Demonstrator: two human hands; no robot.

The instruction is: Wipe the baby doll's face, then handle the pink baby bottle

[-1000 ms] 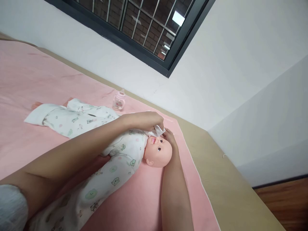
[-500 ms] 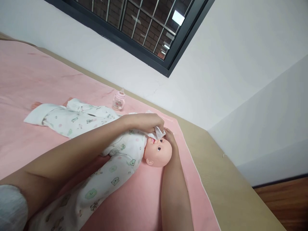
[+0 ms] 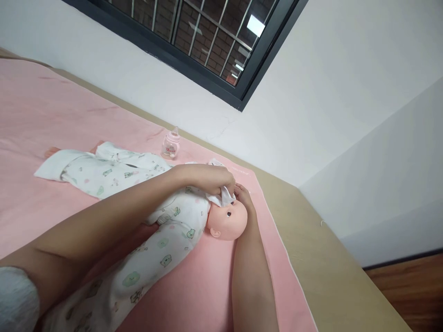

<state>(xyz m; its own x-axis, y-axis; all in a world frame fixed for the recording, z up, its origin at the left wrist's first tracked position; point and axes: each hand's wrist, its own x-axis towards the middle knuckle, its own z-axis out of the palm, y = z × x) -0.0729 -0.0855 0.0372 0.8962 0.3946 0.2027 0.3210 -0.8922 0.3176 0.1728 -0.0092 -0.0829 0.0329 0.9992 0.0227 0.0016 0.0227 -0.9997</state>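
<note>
Doll [image 3: 190,203] on pink sheet [image 3: 194,281], long axis running left from head [image 3: 230,226]. White cloth [image 3: 226,197], in left hand's [image 3: 218,179] grip, hangs nearward over lower face. Right hand [image 3: 244,196] beside crown; grip: cannot tell. Bottle [image 3: 170,145] beyond.

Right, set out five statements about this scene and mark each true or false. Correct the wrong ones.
1. The left hand grips a thin white cloth. True.
2. The bald baby doll has its mouth in plain view. False: the cloth hides the mouth.
3. The right hand is beside the doll's head. True.
4. The small clear bottle with a pink collar lies on its side. False: the bottle stands upright.
5. The pink fabric sheet lies under the bottle. True.
</note>
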